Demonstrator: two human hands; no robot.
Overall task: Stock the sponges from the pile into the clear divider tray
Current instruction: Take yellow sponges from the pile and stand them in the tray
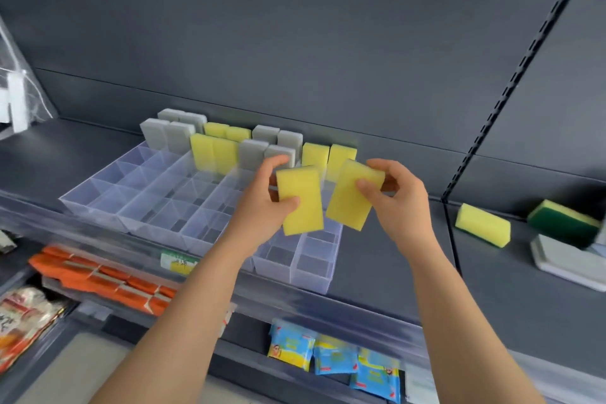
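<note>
Holding: both hands are up over the right half of the clear divider tray, one sponge in each.
Left hand: thumb lies across the front face and fingers curl behind, gripping the left yellow sponge. The sponge is near upright, above the tray's right columns.
Right hand: thumb and fingers pinch the upper end of the right yellow sponge. It is tilted with its top leaning right, just beside the other sponge; contact between the two, cannot tell.
Tray: sits on the dark grey shelf; its back two rows hold sponges standing on end.
Grey sponges: at the tray's back-left, with more at mid-back.
Stocked yellow sponges: between the grey groups, plus two at the tray's back-right, behind the hands.
Pile: well right of the tray. A loose yellow sponge lies flat, and further right a green-and-yellow scouring sponge sits on a grey-white block.
Price tag: green and yellow, on the rail below the tray's front; writing too blurred to read.
Below tray: orange packs, blue-and-yellow packets and a red-and-white packet; print unreadable on all.
Left of tray: a clear plastic bag.
</note>
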